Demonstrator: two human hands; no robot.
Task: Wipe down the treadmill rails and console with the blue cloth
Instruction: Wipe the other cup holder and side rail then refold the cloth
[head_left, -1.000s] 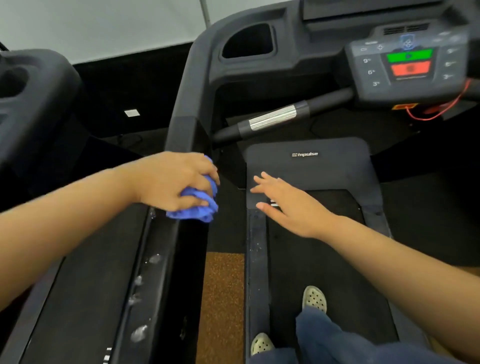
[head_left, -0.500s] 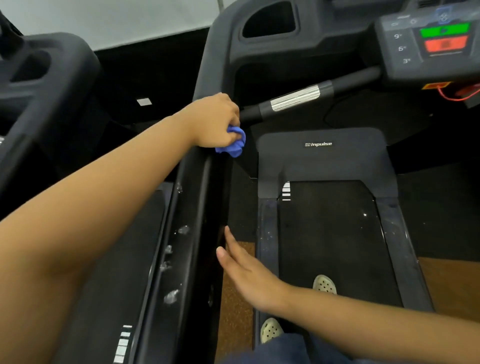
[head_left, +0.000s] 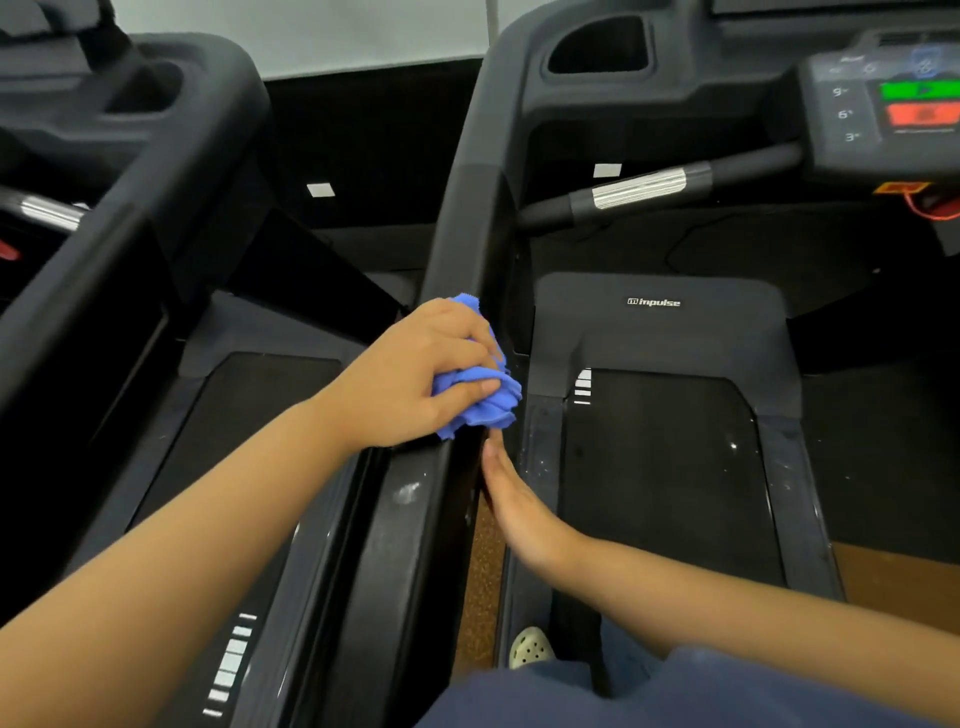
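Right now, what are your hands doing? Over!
Left hand shut on blue cloth, pressed on left rail. Right hand open, flat beside rail. Nothing blocking.

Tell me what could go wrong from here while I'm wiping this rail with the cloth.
1. The right hand lies flat against the rail's inner side, just below the blue cloth; a downward stroke by the left hand could run into its fingers.
2. White smears sit on the rail below the cloth; short strokes might miss them.
3. The console looks untouched and could be forgotten.
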